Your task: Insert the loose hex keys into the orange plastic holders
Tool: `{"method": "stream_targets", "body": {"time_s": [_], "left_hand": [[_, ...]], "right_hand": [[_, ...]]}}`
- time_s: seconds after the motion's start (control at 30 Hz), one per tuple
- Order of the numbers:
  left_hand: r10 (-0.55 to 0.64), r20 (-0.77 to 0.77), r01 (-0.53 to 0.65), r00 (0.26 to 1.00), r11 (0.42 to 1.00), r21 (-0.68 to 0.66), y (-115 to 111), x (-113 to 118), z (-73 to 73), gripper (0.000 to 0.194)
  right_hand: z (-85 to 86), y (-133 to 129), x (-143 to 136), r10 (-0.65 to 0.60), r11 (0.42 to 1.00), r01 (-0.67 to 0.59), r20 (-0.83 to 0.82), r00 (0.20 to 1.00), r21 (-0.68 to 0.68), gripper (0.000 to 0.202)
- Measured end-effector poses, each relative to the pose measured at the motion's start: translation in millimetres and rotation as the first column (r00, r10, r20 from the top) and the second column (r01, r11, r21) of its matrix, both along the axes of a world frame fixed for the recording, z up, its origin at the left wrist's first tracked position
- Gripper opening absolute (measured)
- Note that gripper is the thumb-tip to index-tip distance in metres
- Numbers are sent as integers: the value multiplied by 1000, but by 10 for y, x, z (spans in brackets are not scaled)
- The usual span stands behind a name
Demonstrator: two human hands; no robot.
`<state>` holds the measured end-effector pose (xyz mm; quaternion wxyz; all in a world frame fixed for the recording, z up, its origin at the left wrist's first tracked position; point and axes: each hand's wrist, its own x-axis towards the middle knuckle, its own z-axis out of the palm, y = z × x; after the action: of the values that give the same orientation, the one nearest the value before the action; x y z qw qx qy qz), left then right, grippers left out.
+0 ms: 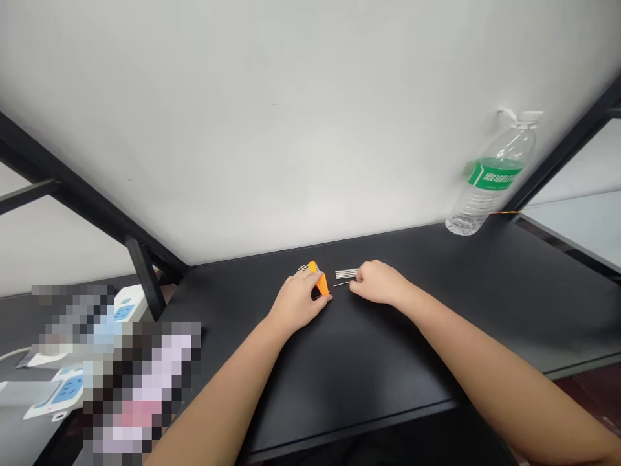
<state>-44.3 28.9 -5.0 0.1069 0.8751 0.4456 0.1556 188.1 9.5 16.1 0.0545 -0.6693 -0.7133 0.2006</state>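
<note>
My left hand [299, 299] is closed around a small orange piece [323, 285], with thumb and fingers on its near side. Thin metal rods [303, 268] stick out beyond it on the far left, partly hidden by the fingers. My right hand [378, 282] pinches one thin metal rod [342, 283], whose free end points toward the orange piece without touching it. Just behind that rod, several similar silver rods [346, 274] lie side by side, their right ends hidden by my right hand. Their exact kind is too small to tell.
Both hands are over a black tabletop [369, 369] against a pale wall. A clear plastic bottle [495, 175] with a green label stands at the back right. White power strips [68, 391] with blue sockets lie at the left, beside blurred-out items. Black metal frame bars [97, 207] flank the table.
</note>
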Motion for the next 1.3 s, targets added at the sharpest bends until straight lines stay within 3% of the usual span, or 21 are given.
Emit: {"method": "stream_targets", "body": {"time_s": [0.17,0.27,0.5,0.7,0.87,1.13,1.23,1.3], "left_hand": [[-6,-6,6,1000,1000,1,-5,0,0,20],[-9,-27,9,1000,1000,6,-7,7,-4,20],[-35,-18,35,999,999,-8,-16,28,19,20],[-24,-4,24,1000,999,-29,-19,38,37,20],[-7,41,8,999,1000,-25,-12,24,0,33],[-24,36,25,999,1000,-19,-9,24,-12,26],[-20,68,21,998,1000,-16,-3,11,-36,31],[-21,95,22,995,1000,-4,-1,1,-46,34]], "right_hand": [[-31,-9,44,77,976,-82,34,996,202,19],[-139,20,-4,180,937,-180,29,983,300,38],[-328,108,-183,127,941,-150,94,987,303,32],[-335,110,-184,87,946,-95,40,995,309,31],[-339,113,-123,106,939,-94,-18,994,332,29],[-429,180,-117,125,938,-108,-29,992,328,34],[-393,153,-115,107,931,-78,-64,992,357,35],[-341,111,-117,158,905,-89,-134,978,416,28]]}}
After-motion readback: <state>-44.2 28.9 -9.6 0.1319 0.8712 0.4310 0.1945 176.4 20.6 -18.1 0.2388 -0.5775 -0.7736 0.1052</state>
